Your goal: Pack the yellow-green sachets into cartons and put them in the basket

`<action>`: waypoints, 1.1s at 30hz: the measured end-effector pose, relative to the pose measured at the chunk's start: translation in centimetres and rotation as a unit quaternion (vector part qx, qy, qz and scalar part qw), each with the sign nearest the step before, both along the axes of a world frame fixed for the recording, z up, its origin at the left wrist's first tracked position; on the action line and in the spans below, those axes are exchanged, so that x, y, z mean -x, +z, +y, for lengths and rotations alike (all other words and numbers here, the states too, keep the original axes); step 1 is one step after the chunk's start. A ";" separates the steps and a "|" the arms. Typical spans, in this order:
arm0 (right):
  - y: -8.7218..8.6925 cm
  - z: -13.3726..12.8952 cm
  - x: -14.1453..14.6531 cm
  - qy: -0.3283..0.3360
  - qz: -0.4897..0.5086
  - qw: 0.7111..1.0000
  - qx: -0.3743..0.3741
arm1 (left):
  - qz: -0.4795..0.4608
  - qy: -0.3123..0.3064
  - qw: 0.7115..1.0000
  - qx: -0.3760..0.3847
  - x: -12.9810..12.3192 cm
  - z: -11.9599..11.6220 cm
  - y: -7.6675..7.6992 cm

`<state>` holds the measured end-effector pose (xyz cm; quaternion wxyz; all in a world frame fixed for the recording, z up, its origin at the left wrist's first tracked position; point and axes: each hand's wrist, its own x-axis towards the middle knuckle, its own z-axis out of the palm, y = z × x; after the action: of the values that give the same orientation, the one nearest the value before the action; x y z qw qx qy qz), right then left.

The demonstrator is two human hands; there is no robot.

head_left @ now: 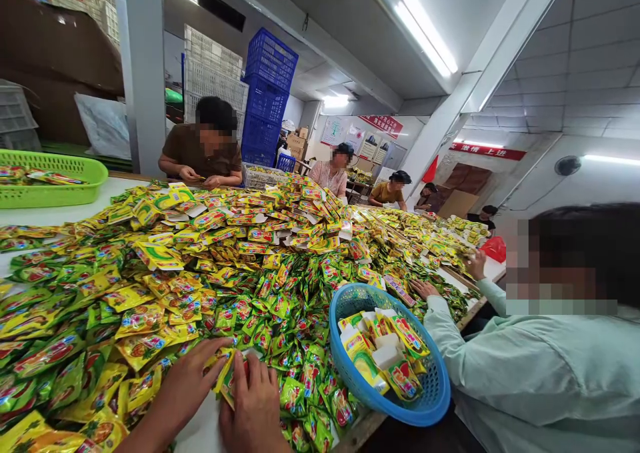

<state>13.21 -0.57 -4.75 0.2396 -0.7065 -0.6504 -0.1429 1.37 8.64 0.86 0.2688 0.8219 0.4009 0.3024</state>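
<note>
Low in the view, my left hand (193,379) and my right hand (254,399) meet over the near edge of the table. Between them is a small printed carton (228,381) in yellow, green and red, partly covered by my fingers. My right fingers wrap over its side, and my left thumb and fingertips pinch its far end. Whether a packet is also in my left fingers I cannot tell. Glossy yellow packets (143,319) lie to the left of my hands, and green packets (300,366) to the right.
A blue basket (440,379) at the table edge holds several small cartons (385,356). Behind the packets rises a heap of cartons (240,223). A green basket (55,196) stands at the far left. A co-worker in a pale green sleeve (540,373) sits close on the right; others work across the table.
</note>
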 end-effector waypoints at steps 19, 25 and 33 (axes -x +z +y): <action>0.7 0.0 0.1 0.003 -0.039 0.999 -0.021 | -0.013 0.006 1.000 0.005 -0.1 0.2 -0.8; 0.7 -0.1 0.0 0.007 -0.041 0.998 -0.037 | -0.027 -0.018 0.999 0.034 0.1 0.2 -0.3; 1.4 0.0 -0.1 0.020 -0.053 0.996 -0.065 | -0.112 0.034 0.993 -0.006 -0.4 -0.6 0.4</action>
<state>13.35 -0.52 -3.39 0.2530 -0.6676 -0.6658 -0.2167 1.78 8.04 1.29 0.2964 0.7706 0.3940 0.4038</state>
